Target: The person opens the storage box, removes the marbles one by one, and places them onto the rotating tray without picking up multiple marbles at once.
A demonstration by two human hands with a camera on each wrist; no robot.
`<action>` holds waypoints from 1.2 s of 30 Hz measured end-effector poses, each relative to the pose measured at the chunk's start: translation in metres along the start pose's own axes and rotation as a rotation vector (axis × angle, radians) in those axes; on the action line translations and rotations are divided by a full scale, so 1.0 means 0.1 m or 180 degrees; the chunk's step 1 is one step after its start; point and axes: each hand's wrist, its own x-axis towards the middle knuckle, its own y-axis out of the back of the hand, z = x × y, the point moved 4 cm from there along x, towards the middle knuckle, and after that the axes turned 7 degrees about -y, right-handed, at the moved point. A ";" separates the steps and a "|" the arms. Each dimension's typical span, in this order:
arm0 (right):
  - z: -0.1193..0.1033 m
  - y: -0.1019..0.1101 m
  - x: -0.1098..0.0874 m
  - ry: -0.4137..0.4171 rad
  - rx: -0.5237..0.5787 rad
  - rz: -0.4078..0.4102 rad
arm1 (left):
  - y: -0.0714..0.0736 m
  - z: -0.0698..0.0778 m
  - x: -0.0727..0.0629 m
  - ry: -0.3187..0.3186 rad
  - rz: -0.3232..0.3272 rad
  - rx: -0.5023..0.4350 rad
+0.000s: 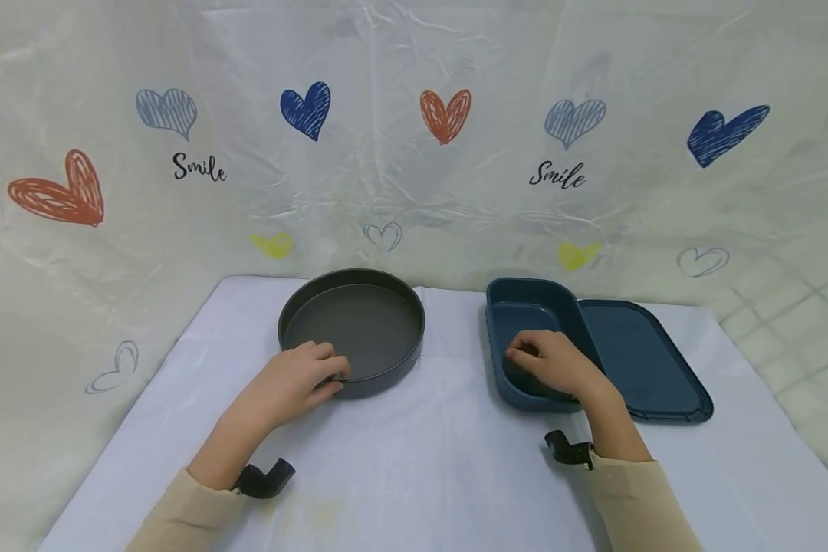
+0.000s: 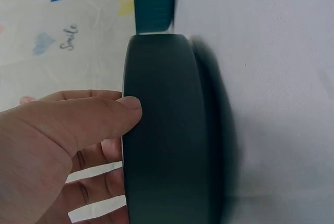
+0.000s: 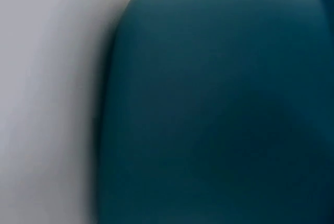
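At the near left of the dark round pan point(image 1: 355, 318), we see the left hand point(image 1: 303, 381) gripping the rim, its thumb against the outer wall and its fingers reaching over to the inside, as the left wrist view shows. To the right of the pan and apart from it stands the blue container point(image 1: 524, 316), upright, its opening facing up. Over its near part we find the right hand point(image 1: 555, 360), its fingers bent; we cannot tell whether it touches or holds anything. Just right of the container lies the flat blue lid point(image 1: 652, 356), part of its left edge hidden from us. All three sit on the white cloth point(image 1: 448, 468), before a pale backdrop point(image 1: 497, 230) printed with hearts.
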 end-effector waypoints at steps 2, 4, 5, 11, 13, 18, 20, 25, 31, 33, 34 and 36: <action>-0.01 0.02 0.00 -0.0008 0.0153 0.0146 | 0.00 -0.01 0.00 0.0006 -0.0029 0.0012; -0.03 0.03 0.01 0.0008 0.0318 0.0251 | -0.01 -0.01 -0.01 0.0010 -0.0055 0.0025; -0.04 0.04 0.01 0.0015 0.0397 0.0298 | -0.01 -0.02 -0.01 0.0013 -0.0060 0.0023; -0.13 0.08 0.04 0.0125 0.0777 0.0565 | -0.01 -0.03 -0.01 0.0021 -0.0027 0.0022; -0.17 0.09 0.06 0.0189 0.0938 0.0640 | -0.01 -0.04 -0.01 0.0011 -0.0019 0.0020; -0.38 0.11 0.11 0.0326 0.1571 0.0689 | -0.03 -0.04 -0.01 -0.0003 -0.0016 0.0001; -0.50 0.11 0.14 0.0325 0.1860 0.0662 | -0.03 -0.05 -0.01 0.0005 -0.0027 -0.0009; -0.80 0.06 0.25 0.0276 0.2481 0.0559 | -0.03 -0.04 -0.02 0.0009 -0.0035 -0.0021; -1.08 -0.01 0.36 0.0282 0.3031 0.0461 | -0.02 -0.03 -0.01 0.0013 -0.0027 -0.0001; -1.16 -0.04 0.40 0.0253 0.3205 0.0409 | -0.02 -0.03 -0.01 0.0016 -0.0031 0.0002; -1.20 -0.05 0.42 0.0235 0.3274 0.0384 | -0.02 -0.03 -0.01 0.0017 -0.0035 0.0001; -1.26 -0.08 0.46 0.0213 0.3428 0.0330 | -0.03 -0.03 -0.01 0.0019 -0.0040 -0.0005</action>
